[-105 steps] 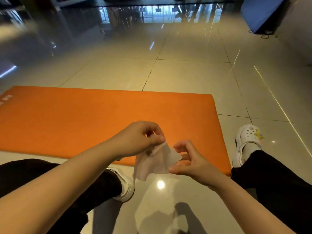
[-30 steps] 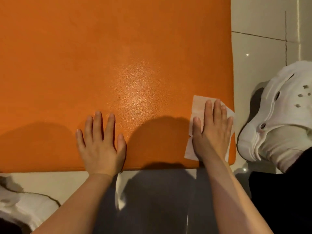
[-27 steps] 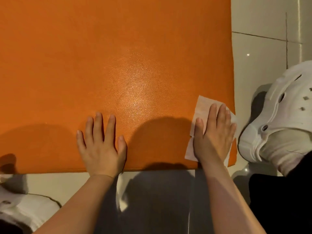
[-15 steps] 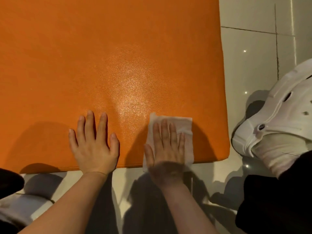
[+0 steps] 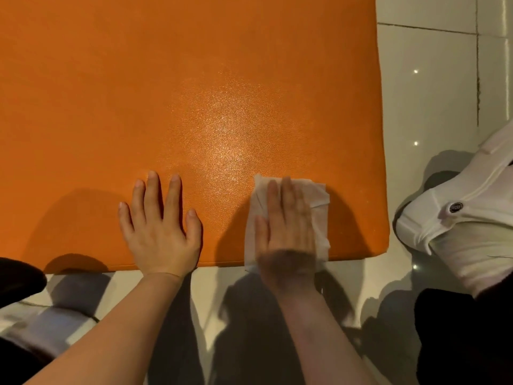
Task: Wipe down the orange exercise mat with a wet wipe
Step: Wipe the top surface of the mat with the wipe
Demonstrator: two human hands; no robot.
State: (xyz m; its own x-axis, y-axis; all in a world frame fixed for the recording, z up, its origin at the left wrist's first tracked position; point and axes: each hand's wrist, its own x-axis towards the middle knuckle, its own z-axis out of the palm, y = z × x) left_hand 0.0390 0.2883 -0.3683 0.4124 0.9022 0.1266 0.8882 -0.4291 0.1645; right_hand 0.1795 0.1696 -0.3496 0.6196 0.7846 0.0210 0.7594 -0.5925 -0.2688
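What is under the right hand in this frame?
The right hand lies flat on a white wet wipe, which lies on the orange mat near its front edge. The wipe's middle is covered by the hand.

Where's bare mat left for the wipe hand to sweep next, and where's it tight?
Bare: the whole orange mat beyond both sets of fingertips, plus a strip between the wet wipe and the mat's right edge. Tight: the gap between the left hand, flat on the mat, and the right hand pressing the wipe. A white shoe borders the right-hand floor.
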